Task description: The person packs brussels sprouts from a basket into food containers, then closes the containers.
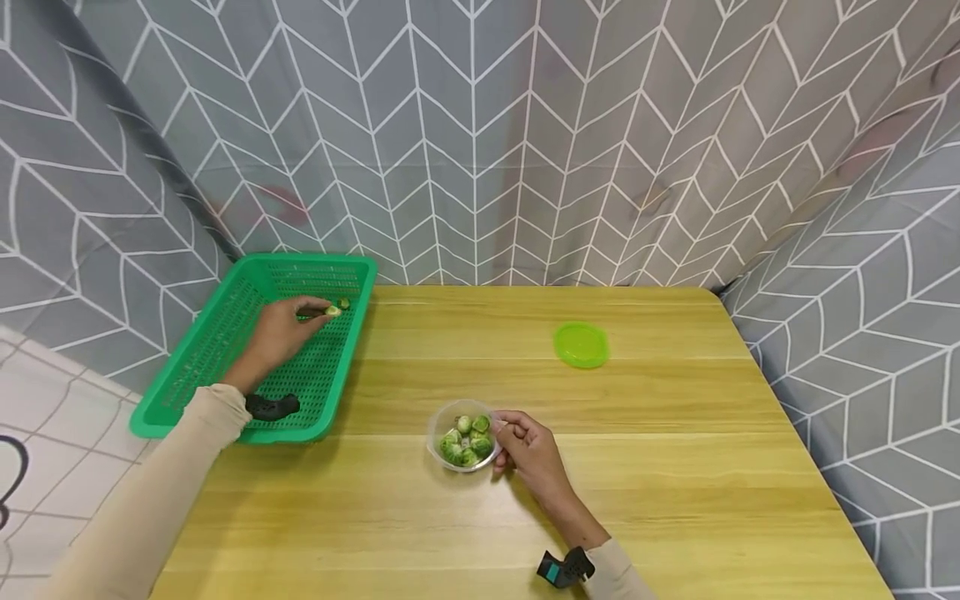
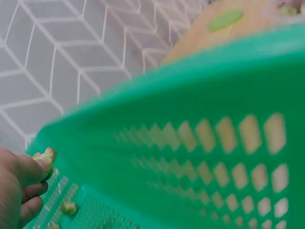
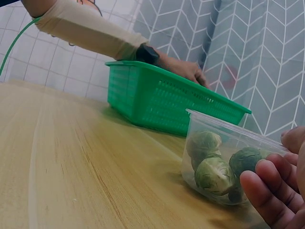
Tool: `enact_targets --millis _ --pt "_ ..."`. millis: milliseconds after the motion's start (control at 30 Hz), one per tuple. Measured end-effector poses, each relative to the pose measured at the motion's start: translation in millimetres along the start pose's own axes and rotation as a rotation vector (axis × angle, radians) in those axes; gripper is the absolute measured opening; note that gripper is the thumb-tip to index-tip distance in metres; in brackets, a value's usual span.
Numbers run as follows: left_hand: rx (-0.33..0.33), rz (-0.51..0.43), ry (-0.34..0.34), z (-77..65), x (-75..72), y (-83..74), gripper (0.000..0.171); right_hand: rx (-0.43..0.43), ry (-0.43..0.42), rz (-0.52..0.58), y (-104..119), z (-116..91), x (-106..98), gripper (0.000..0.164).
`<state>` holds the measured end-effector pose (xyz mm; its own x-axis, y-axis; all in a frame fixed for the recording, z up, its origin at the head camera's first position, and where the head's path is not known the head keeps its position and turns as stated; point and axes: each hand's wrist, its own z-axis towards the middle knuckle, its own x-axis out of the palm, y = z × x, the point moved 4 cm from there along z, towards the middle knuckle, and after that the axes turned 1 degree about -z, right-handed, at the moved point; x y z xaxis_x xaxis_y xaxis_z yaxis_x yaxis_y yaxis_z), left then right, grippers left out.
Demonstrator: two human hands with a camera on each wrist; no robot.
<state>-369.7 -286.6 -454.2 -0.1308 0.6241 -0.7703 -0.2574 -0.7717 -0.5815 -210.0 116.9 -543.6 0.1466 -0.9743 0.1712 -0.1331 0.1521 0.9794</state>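
Inside the green plastic basket [image 1: 341, 392], my left hand [image 1: 281, 333] pinches a Brussels sprout [image 1: 333, 311] between thumb and fingers. In the left wrist view, a smaller sprout [image 2: 69, 208] lies on the basket floor below that hand, with part of another at the lower edge. My right hand [image 1: 531, 457] grips the side of a clear plastic tub [image 1: 437, 442] on the table, thumb at the rim and fingers against the wall. Several green sprouts [image 3: 215, 175] sit in the tub, which has no lid on.
A bright green round lid [image 1: 581, 344] lies flat on the wooden table [image 1: 675, 417], behind and right of the tub. The basket stands at the table's left side. Grey patterned curtains [image 1: 472, 142] hang behind and along the sides.
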Motion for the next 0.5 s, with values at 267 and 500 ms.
enact_targets --millis 267,500 --pt "-0.019 -0.099 0.026 -12.1 2.6 -27.0 0.025 0.007 -0.008 -0.002 -1 1 0 0.033" --pt "-0.016 -0.129 0.037 -25.5 0.4 -44.4 0.027 0.002 -0.015 -0.003 1 0 0 0.032"
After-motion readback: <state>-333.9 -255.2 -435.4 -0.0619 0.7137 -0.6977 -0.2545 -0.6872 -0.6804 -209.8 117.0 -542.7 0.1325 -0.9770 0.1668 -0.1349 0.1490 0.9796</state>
